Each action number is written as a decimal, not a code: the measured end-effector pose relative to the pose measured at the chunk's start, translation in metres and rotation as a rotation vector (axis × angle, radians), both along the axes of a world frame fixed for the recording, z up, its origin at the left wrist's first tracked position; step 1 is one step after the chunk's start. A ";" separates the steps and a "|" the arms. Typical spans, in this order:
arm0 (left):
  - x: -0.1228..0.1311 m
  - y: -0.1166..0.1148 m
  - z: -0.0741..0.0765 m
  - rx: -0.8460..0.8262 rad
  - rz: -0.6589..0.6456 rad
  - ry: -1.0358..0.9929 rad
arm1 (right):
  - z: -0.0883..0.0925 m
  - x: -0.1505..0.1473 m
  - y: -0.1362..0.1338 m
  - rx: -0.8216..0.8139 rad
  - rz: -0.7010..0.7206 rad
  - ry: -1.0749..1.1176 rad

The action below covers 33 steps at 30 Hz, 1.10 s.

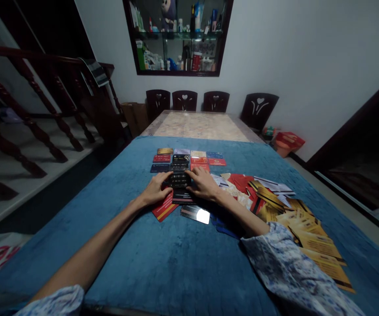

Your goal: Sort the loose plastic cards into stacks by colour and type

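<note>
The black card lies on the counter, long axis 9 to 3 o'clock. Left hand at its 9, right hand at its 3, equally near, fingers stretched flat, tips touching its short ends.

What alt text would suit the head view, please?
A person's left hand and right hand touch a black rectangular card on a blue plush tablecloth. Rows of small coloured cards lie beyond it; a pile of gold and red cards spreads to its right.
</note>
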<state>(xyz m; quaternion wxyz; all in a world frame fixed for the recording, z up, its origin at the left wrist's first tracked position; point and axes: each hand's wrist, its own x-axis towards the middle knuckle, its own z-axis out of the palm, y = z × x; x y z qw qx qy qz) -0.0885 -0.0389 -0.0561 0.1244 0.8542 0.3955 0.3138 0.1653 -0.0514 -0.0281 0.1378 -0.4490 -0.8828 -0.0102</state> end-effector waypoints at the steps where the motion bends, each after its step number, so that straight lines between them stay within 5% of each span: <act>1: 0.000 0.001 0.001 -0.008 -0.006 0.011 | 0.001 0.000 0.000 -0.004 -0.008 -0.012; 14: 0.003 0.018 0.022 0.008 0.003 0.221 | 0.021 -0.006 0.004 -0.024 -0.083 -0.051; 33: 0.018 0.070 0.032 -0.045 0.192 0.322 | 0.039 -0.015 0.061 -0.139 -0.239 -0.102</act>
